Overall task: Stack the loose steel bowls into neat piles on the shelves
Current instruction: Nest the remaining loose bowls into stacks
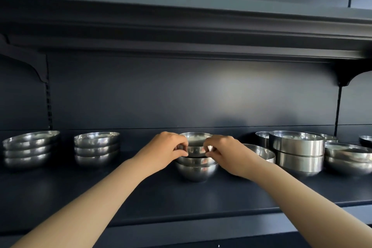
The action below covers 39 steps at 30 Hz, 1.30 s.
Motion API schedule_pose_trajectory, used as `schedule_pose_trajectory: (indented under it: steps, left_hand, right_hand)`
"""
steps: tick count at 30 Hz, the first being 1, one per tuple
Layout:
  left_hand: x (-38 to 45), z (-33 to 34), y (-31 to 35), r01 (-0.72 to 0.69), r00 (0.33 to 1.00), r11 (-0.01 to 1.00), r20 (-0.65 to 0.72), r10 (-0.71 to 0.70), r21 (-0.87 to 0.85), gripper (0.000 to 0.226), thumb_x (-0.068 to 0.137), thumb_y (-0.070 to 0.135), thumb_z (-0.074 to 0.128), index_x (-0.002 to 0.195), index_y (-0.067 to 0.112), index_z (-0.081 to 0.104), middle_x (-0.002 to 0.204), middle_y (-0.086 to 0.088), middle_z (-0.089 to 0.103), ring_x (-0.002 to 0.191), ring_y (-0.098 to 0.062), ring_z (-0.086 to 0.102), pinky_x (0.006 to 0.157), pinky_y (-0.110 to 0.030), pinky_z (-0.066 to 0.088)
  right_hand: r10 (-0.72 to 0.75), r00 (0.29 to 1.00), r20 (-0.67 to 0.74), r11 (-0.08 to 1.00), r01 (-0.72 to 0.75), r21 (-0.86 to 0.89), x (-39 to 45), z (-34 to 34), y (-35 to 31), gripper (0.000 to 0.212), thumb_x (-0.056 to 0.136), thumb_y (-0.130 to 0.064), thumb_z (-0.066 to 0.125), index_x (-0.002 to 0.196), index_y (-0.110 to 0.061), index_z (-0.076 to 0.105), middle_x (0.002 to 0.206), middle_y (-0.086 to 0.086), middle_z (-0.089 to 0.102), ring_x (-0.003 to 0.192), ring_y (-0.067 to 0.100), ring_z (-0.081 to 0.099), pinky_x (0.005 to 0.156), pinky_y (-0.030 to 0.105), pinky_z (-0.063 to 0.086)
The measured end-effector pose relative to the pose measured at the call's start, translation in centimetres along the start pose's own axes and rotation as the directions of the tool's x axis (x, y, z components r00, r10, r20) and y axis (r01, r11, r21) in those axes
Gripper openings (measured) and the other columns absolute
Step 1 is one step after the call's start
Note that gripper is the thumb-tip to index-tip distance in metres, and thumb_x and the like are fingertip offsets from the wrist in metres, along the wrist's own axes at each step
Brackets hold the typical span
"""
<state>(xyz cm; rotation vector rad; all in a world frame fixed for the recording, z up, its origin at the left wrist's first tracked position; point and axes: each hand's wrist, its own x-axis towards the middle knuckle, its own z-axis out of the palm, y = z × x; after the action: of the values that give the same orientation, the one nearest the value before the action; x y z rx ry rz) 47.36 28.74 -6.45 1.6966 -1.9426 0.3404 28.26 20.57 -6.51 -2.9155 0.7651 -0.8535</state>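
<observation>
A small pile of round steel bowls (pixel 196 169) stands in the middle of the dark shelf (pixel 161 197). Its top bowl (pixel 196 143) is held at the rim from both sides: my left hand (pixel 168 149) pinches the left edge and my right hand (pixel 223 151) pinches the right edge. The top bowl sits in or just above the bowl below; a thin dark gap shows between them. To the left stand two neat piles of shallow bowls, one (pixel 30 149) at the far left and one (pixel 96 148) nearer the middle.
On the right sit looser steel bowls: a single bowl (pixel 261 153) behind my right wrist, a pile of straight-walled bowls (pixel 298 151), and wider bowls (pixel 348 159) beyond. An upper shelf (pixel 181 32) overhangs the space. Bare shelf surface lies in front of the piles.
</observation>
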Motion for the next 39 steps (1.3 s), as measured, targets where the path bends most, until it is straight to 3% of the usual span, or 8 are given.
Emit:
schedule_pose_trajectory:
  steps: [9, 12, 14, 16, 19, 26, 32, 39]
  left_hand:
    - [-0.6, 0.7, -0.6, -0.002, 0.999, 0.998, -0.038, 0.0, -0.06, 0.013, 0.086, 0.026, 0.066, 0.099, 0.025, 0.065, 0.087, 0.017, 0.054, 0.074, -0.001, 0.052, 0.071, -0.022, 0.046]
    - [-1.1, 1.1, -1.0, 0.136, 0.984, 0.978, -0.091, -0.152, -0.159, 0.045, 0.078, 0.035, 0.073, 0.12, 0.027, 0.058, 0.096, 0.023, 0.048, 0.075, 0.002, 0.052, 0.068, -0.012, 0.041]
    - [-1.3, 1.4, -1.3, 0.28, 0.953, 0.926, -0.044, -0.3, -0.254, 0.062, 0.074, 0.042, 0.075, 0.129, 0.026, 0.051, 0.108, 0.022, 0.049, 0.085, 0.0, 0.055, 0.075, -0.016, 0.042]
    - [-1.3, 1.8, -1.5, 0.351, 0.932, 0.846, 0.059, -0.358, -0.402, 0.051, 0.073, 0.044, 0.074, 0.119, 0.028, 0.059, 0.112, 0.019, 0.061, 0.095, -0.003, 0.06, 0.083, -0.021, 0.046]
    - [-1.4, 2.4, -1.1, 0.336, 0.933, 0.707, 0.122, -0.337, -0.622, 0.024, 0.079, 0.038, 0.07, 0.103, 0.031, 0.068, 0.096, 0.02, 0.071, 0.09, 0.006, 0.064, 0.076, -0.011, 0.045]
    - [-1.5, 2.8, -1.3, 0.311, 0.934, 0.662, 0.091, -0.345, -0.682, 0.029, 0.079, 0.026, 0.073, 0.107, 0.027, 0.067, 0.097, 0.017, 0.072, 0.087, 0.01, 0.064, 0.067, -0.001, 0.044]
    - [-1.9, 4.4, -1.6, 0.399, 0.909, 0.646, 0.189, -0.371, -0.651, 0.057, 0.065, 0.025, 0.084, 0.111, 0.033, 0.052, 0.108, 0.008, 0.068, 0.104, -0.009, 0.063, 0.098, -0.034, 0.047]
    - [-2.1, 5.8, -1.2, 0.429, 0.9, 0.64, 0.241, -0.363, -0.638, 0.049, 0.069, 0.018, 0.082, 0.111, 0.022, 0.058, 0.105, 0.001, 0.07, 0.102, -0.016, 0.065, 0.098, -0.039, 0.047]
  right_hand:
    - [-0.027, 0.999, 0.032, 0.999, 0.028, -0.045, -0.5, 0.2, 0.5, 0.017, 0.093, -0.019, 0.05, 0.11, -0.018, 0.057, 0.103, -0.003, 0.051, 0.088, 0.02, 0.056, 0.08, 0.031, 0.044]
    - [0.026, 0.999, -0.044, 0.999, -0.026, -0.018, -1.0, 0.2, 1.1, 0.034, 0.089, -0.031, 0.059, 0.121, -0.022, 0.051, 0.109, -0.005, 0.047, 0.078, 0.011, 0.053, 0.073, 0.023, 0.04]
    - [0.08, 0.993, -0.082, 0.996, -0.083, -0.034, -1.1, 0.3, 1.4, 0.042, 0.086, -0.041, 0.061, 0.123, -0.024, 0.049, 0.106, -0.008, 0.045, 0.075, 0.009, 0.049, 0.07, 0.02, 0.034]
    - [0.108, 0.989, -0.099, 0.994, -0.111, -0.022, -1.0, 0.4, 1.5, 0.042, 0.084, -0.047, 0.061, 0.119, -0.026, 0.053, 0.101, -0.009, 0.045, 0.074, 0.008, 0.049, 0.069, 0.019, 0.033]
    - [0.121, 0.984, -0.129, 0.993, -0.119, 0.019, -0.8, 0.6, 1.4, 0.036, 0.083, -0.047, 0.063, 0.111, -0.025, 0.059, 0.098, -0.007, 0.05, 0.074, 0.008, 0.055, 0.069, 0.017, 0.035]
    - [0.148, 0.98, -0.136, 0.989, -0.144, 0.039, -0.6, 1.1, 1.0, 0.036, 0.083, -0.046, 0.064, 0.109, -0.02, 0.061, 0.1, -0.006, 0.05, 0.074, 0.009, 0.054, 0.074, 0.019, 0.043]
    - [0.243, 0.967, -0.082, 0.963, -0.23, 0.139, -0.7, 1.7, 1.0, 0.045, 0.074, -0.051, 0.07, 0.107, -0.026, 0.055, 0.099, -0.007, 0.053, 0.084, 0.01, 0.058, 0.079, 0.023, 0.047]
    - [0.254, 0.965, -0.068, 0.947, -0.234, 0.22, -0.3, 2.2, 1.6, 0.041, 0.067, -0.054, 0.074, 0.093, -0.029, 0.054, 0.087, -0.009, 0.06, 0.081, 0.008, 0.06, 0.075, 0.028, 0.05]
